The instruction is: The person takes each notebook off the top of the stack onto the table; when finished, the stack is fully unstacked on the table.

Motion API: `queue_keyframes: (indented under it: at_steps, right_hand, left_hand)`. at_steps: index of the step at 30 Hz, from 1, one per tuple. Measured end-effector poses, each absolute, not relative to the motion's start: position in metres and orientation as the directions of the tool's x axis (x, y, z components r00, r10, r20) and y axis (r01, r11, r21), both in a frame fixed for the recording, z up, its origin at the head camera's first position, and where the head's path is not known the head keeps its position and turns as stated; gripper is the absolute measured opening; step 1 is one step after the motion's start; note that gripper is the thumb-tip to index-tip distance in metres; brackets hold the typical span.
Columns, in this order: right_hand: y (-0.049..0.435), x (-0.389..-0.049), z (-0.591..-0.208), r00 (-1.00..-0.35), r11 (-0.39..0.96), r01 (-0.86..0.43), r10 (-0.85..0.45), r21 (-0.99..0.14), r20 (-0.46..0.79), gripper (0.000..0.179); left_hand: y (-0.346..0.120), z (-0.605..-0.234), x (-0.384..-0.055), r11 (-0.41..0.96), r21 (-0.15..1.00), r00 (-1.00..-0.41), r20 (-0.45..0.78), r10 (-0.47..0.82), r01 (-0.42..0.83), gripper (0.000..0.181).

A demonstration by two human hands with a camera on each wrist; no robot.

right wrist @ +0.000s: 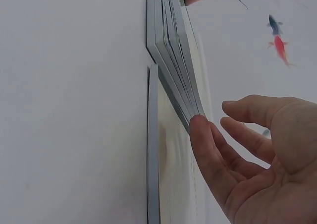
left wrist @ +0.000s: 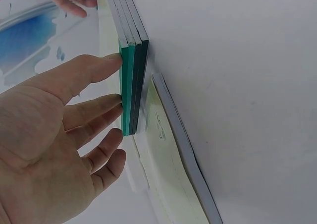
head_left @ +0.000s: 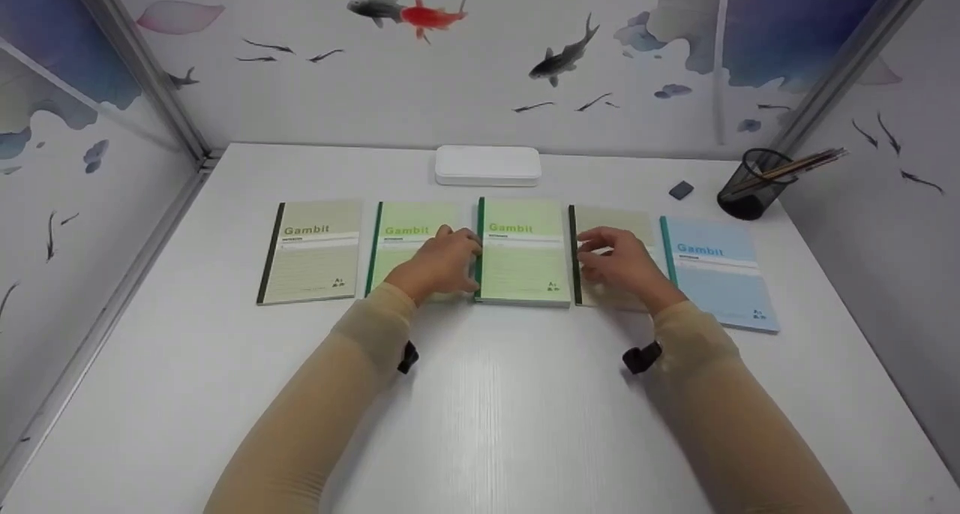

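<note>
Centrally, a notebook stack [head_left: 523,255] has little sideways room

The left hand [head_left: 441,263], fingers relaxed, touches the stack's spine edge; the right hand [head_left: 621,265], fingers loose too, is at the opposite edge, contact uncertain. White tabletop [head_left: 487,409] stretches nearward. A green notebook [head_left: 394,242] lies beneath the left hand, a beige notebook [head_left: 626,220] beneath the right, a blue notebook [head_left: 721,274] beyond. Behind sits a white case [head_left: 487,167]; a mesh pen cup [head_left: 739,199] occupies the far right corner.
</note>
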State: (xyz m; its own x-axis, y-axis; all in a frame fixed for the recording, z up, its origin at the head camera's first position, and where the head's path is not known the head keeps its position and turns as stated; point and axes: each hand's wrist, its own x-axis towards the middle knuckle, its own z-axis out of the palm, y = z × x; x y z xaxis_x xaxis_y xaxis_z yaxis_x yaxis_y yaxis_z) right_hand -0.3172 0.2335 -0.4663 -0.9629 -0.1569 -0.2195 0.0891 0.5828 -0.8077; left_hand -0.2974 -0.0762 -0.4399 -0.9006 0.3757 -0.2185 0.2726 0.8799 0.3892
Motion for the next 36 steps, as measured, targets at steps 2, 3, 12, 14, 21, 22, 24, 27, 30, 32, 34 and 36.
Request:
queue_keyframes:
  at_steps: [2, 3, 12, 14, 21, 22, 24, 27, 30, 32, 34, 36]
  right_hand:
    - [0.227, -0.319, -0.465, -0.962, 0.581, 0.099, -0.152, -0.808, -0.228, 0.042]
    - [0.223, -0.321, -0.465, -0.961, 0.579, 0.106, -0.148, -0.809, -0.232, 0.042]
    - [0.207, -0.325, -0.464, -0.963, 0.604, 0.123, -0.119, -0.787, -0.243, 0.048]
    - [0.205, -0.325, -0.465, -0.962, 0.617, 0.129, -0.113, -0.776, -0.250, 0.051]
    - [0.202, -0.324, -0.466, -0.958, 0.633, 0.150, -0.096, -0.759, -0.270, 0.061]
    - [0.202, -0.324, -0.466, -0.957, 0.630, 0.155, -0.094, -0.761, -0.273, 0.062]
    - [0.203, -0.324, -0.468, -0.956, 0.624, 0.156, -0.098, -0.766, -0.275, 0.063]
    - [0.204, -0.325, -0.469, -0.950, 0.617, 0.169, -0.106, -0.769, -0.294, 0.063]
    - [0.205, -0.326, -0.468, -0.942, 0.624, 0.184, -0.108, -0.759, -0.317, 0.061]
    - [0.205, -0.327, -0.467, -0.940, 0.629, 0.188, -0.107, -0.754, -0.324, 0.060]
    - [0.205, -0.328, -0.467, -0.940, 0.630, 0.193, -0.100, -0.752, -0.325, 0.058]
    - [0.206, -0.327, -0.468, -0.939, 0.626, 0.208, -0.088, -0.751, -0.334, 0.057]
  left_hand:
    - [-0.076, -0.439, -0.298, 0.879, 0.396, -0.903, -0.219, 0.370, 0.264, 0.062]
    - [-0.076, -0.438, -0.298, 0.880, 0.400, -0.904, -0.221, 0.366, 0.258, 0.062]
    - [-0.076, -0.440, -0.300, 0.880, 0.403, -0.902, -0.230, 0.364, 0.252, 0.061]
    - [-0.076, -0.441, -0.300, 0.880, 0.406, -0.903, -0.231, 0.361, 0.248, 0.061]
    - [-0.076, -0.440, -0.299, 0.878, 0.410, -0.903, -0.231, 0.361, 0.246, 0.062]
    - [-0.076, -0.440, -0.299, 0.877, 0.411, -0.902, -0.230, 0.365, 0.250, 0.061]
    - [-0.076, -0.439, -0.298, 0.874, 0.408, -0.899, -0.225, 0.376, 0.264, 0.061]
    - [-0.077, -0.438, -0.298, 0.872, 0.395, -0.892, -0.220, 0.394, 0.288, 0.060]
    - [-0.078, -0.438, -0.298, 0.871, 0.393, -0.890, -0.219, 0.399, 0.294, 0.061]
    - [-0.078, -0.438, -0.298, 0.873, 0.398, -0.895, -0.218, 0.389, 0.282, 0.062]
    - [-0.078, -0.438, -0.298, 0.874, 0.405, -0.902, -0.214, 0.374, 0.266, 0.061]
    - [-0.077, -0.440, -0.297, 0.875, 0.409, -0.906, -0.211, 0.366, 0.258, 0.061]
